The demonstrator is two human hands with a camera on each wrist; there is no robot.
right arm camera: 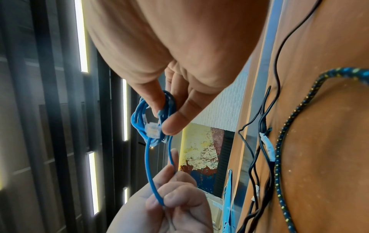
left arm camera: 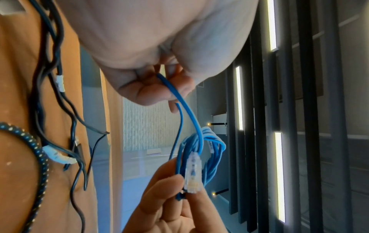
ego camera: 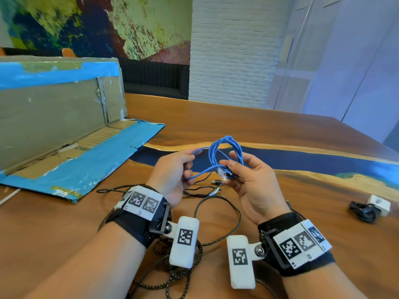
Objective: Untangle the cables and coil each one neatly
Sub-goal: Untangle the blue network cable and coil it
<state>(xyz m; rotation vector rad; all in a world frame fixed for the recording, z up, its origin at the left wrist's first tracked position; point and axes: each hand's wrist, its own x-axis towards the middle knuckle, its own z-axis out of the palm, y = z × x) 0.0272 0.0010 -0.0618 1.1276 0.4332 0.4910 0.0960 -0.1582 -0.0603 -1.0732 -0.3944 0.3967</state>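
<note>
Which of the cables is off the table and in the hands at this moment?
The blue cable, looped between the left hand and right hand. The thin black cable and the braided black cable lie on the table.

Your bare forearms enter from the lower corners of the head view. Each wrist wears a wide black fabric wrist strap with a dark rigid bracket. A curved white band of square black-and-white coded markers sits on the left strap, at lower centre-left; a matching white marker band sits on the right. A metal screw pins a rounded white padded block with one coded marker to each bracket, pointing inward.
</note>
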